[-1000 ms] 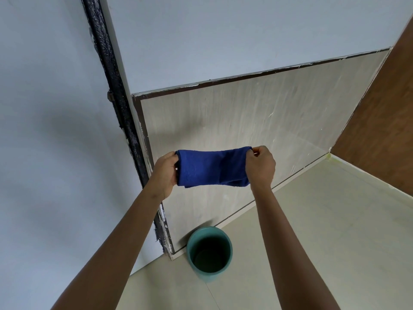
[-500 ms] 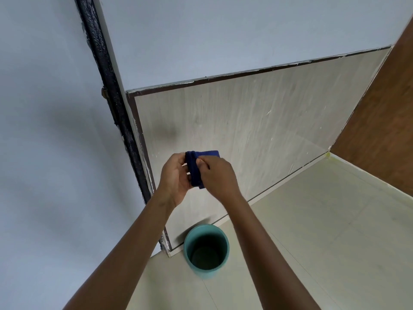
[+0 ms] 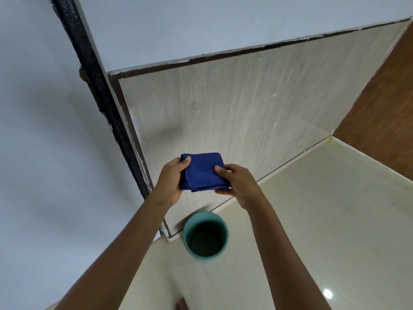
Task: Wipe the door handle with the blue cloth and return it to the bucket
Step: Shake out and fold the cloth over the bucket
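Between the two hands, held out in front of the tiled wall, sits the blue cloth (image 3: 203, 172), folded into a compact square. Fingers of the left hand (image 3: 172, 182) cup its left edge from below with the thumb pressed down on the top corner; the right hand (image 3: 238, 183) pinches the right edge, thumb on top and fingers curled beneath. Directly below the fingers, a little nearer the person, the teal bucket (image 3: 220, 222) stands open-mouthed on the floor, well apart from the cloth. No door handle shows. Judging by this, either hand could release straight down; the right sits slightly nearer the bucket's mouth.
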